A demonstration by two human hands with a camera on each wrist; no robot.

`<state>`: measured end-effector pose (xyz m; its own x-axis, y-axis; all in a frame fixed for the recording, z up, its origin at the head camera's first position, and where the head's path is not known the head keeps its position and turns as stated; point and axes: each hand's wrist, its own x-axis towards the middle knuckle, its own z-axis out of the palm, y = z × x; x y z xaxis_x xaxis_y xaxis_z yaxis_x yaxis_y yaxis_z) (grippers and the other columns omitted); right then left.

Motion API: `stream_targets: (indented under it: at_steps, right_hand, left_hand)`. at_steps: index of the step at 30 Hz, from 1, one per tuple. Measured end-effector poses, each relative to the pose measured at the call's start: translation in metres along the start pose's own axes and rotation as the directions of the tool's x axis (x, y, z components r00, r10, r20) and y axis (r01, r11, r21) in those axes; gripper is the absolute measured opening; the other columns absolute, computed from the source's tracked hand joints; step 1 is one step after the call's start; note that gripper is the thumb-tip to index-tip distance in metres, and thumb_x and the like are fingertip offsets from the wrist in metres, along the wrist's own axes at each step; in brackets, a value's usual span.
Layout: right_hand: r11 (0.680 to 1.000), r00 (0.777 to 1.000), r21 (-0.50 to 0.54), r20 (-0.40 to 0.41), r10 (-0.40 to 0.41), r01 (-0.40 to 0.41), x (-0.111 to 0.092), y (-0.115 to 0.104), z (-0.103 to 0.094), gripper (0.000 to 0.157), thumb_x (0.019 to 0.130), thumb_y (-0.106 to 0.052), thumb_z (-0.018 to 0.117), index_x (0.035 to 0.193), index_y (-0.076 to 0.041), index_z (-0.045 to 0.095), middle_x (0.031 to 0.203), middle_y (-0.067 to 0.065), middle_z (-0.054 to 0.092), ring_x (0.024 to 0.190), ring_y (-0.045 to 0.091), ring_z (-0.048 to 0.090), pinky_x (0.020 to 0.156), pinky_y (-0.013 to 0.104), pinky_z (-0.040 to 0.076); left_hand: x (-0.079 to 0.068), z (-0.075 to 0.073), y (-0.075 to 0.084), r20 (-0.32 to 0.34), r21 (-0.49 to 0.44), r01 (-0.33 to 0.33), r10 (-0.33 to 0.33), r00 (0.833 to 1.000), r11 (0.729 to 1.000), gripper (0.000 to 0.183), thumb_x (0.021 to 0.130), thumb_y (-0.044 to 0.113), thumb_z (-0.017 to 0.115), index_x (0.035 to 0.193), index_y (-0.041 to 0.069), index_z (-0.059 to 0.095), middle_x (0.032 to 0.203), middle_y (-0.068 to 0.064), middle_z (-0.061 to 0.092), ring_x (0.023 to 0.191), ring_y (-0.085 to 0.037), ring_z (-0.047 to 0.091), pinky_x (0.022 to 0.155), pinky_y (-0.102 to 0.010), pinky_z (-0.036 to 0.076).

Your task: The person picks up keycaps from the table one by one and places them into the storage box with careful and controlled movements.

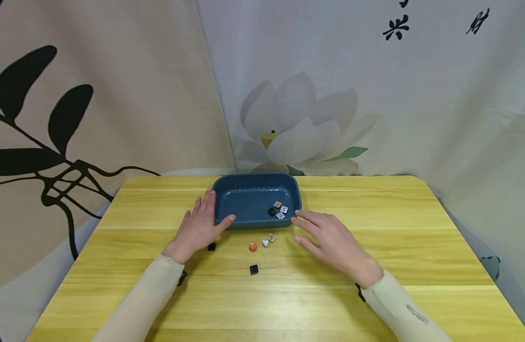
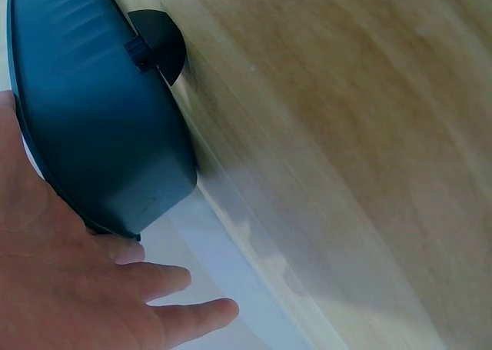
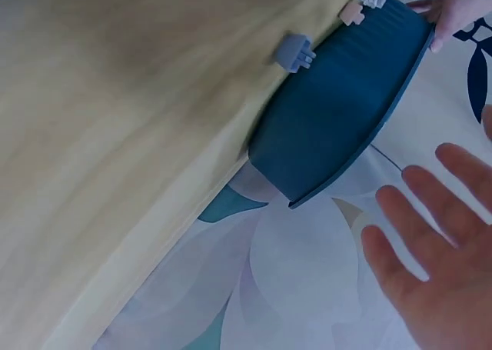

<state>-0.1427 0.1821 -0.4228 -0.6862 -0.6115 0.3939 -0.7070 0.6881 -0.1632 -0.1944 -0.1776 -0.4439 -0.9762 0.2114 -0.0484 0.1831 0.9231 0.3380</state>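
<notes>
Head: blue tray far on the counter, left hand with fingers spread at its left end, right hand with fingers extended by its right. Left wrist: fingers overlap the rim. Right wrist: fingers straight, empty.

A cloth-screened nook, whether home or studio I cannot tell: past my wood-grain surface hangs pale cloth, printed with black leaves at left, a white flower at the far side.
</notes>
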Motion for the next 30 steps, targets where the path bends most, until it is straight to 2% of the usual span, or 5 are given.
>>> stream_targets:
  at_steps: [7, 10, 14, 24, 30]
  right_hand:
    - [0.993, 0.992, 0.023, 0.058, -0.116, 0.115, -0.014, 0.001, 0.002, 0.043, 0.101, -0.037, 0.069, 0.135, -0.010, 0.070, 0.144, 0.011, 0.063, 0.129, 0.027, 0.062, 0.100, 0.049, 0.054]
    - [0.992, 0.987, 0.024, 0.100, -0.130, 0.128, -0.017, 0.001, 0.003, 0.045, 0.100, -0.038, 0.069, 0.136, -0.010, 0.069, 0.145, 0.011, 0.062, 0.131, 0.029, 0.060, 0.101, 0.050, 0.053]
    - [0.992, 0.978, 0.037, 0.166, -0.128, 0.124, -0.019, 0.002, 0.005, 0.047, 0.102, -0.042, 0.066, 0.138, -0.011, 0.068, 0.147, 0.011, 0.060, 0.135, 0.033, 0.057, 0.103, 0.053, 0.051]
    - [0.997, 0.932, 0.062, 0.358, -0.060, 0.041, -0.019, 0.001, 0.009, 0.058, 0.100, -0.047, 0.066, 0.150, -0.019, 0.058, 0.159, 0.006, 0.048, 0.146, 0.034, 0.043, 0.110, 0.058, 0.043]
    - [0.999, 0.907, 0.043, 0.419, -0.031, 0.015, -0.020, 0.001, 0.011, 0.062, 0.099, -0.045, 0.069, 0.153, -0.020, 0.054, 0.161, 0.010, 0.045, 0.147, 0.038, 0.041, 0.110, 0.060, 0.042]
  left_hand:
    - [0.000, 0.000, 0.000, 0.002, -0.006, 0.005, -0.005, 1.000, 1.000, 0.104, 0.100, 0.071, 0.045, 0.164, -0.003, 0.007, 0.172, -0.020, 0.003, 0.154, -0.050, 0.011, 0.113, -0.077, 0.018]
    - [0.000, 0.000, 0.000, 0.004, -0.002, 0.005, -0.005, 1.000, 1.000, 0.108, 0.099, 0.076, 0.040, 0.164, -0.003, 0.007, 0.172, -0.020, 0.003, 0.154, -0.051, 0.011, 0.113, -0.078, 0.018]
    - [0.000, 0.000, 0.000, 0.009, 0.004, 0.005, -0.005, 1.000, 1.000, 0.112, 0.096, 0.082, 0.034, 0.164, -0.003, 0.007, 0.172, -0.020, 0.003, 0.154, -0.050, 0.011, 0.113, -0.077, 0.018]
    - [0.000, 0.000, -0.001, 0.011, 0.007, 0.006, -0.006, 1.000, 1.000, 0.109, 0.098, 0.078, 0.039, 0.164, -0.003, 0.007, 0.172, -0.020, 0.003, 0.154, -0.050, 0.012, 0.114, -0.077, 0.019]
    - [0.001, 0.001, -0.002, 0.010, 0.006, 0.002, -0.002, 1.000, 1.000, 0.107, 0.099, 0.075, 0.041, 0.164, -0.003, 0.007, 0.172, -0.020, 0.003, 0.154, -0.050, 0.012, 0.114, -0.077, 0.019]
